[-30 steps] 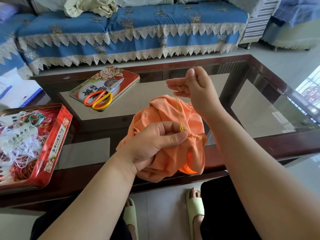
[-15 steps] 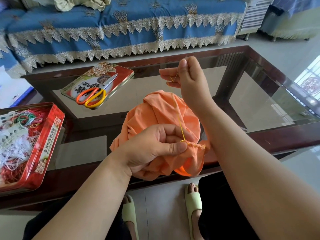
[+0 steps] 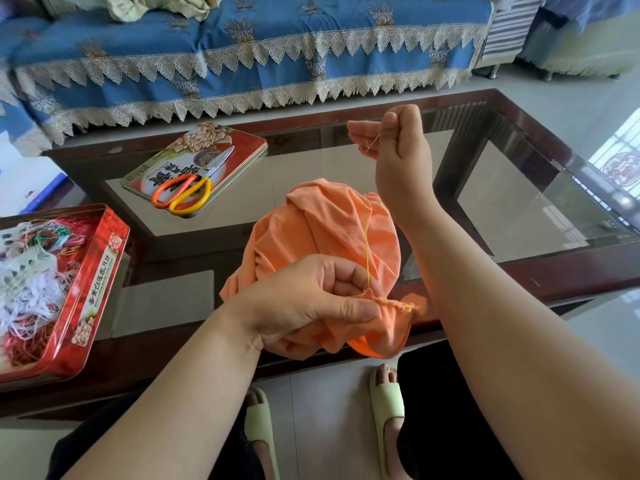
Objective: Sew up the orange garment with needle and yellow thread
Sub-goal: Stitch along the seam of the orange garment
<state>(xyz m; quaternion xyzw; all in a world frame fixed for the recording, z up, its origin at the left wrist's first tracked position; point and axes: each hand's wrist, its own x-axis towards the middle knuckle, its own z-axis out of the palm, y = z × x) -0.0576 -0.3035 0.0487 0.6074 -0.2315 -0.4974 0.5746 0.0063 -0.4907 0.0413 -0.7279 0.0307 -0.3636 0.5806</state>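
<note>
The orange garment (image 3: 325, 230) is bunched up over the near edge of the glass table. My left hand (image 3: 304, 303) grips it, thumb pressing the fabric beside a short stitched seam (image 3: 394, 304). A taut yellow thread (image 3: 366, 233) runs straight up from the seam to my right hand (image 3: 398, 150), which is raised above the garment and pinches the thread and needle between thumb and fingers. The needle itself is barely visible.
Orange-handled scissors (image 3: 188, 188) lie on a red tin lid (image 3: 239, 143) on the glass table (image 3: 519, 202). An open red tin of tangled threads (image 3: 62, 289) sits at the left edge. A blue sofa (image 3: 242, 46) stands behind. My feet in green slippers (image 3: 386, 403) are below.
My right hand has risen further above the garment, drawing the yellow thread longer and tight. My left hand keeps its grip on the fabric by the seam.
</note>
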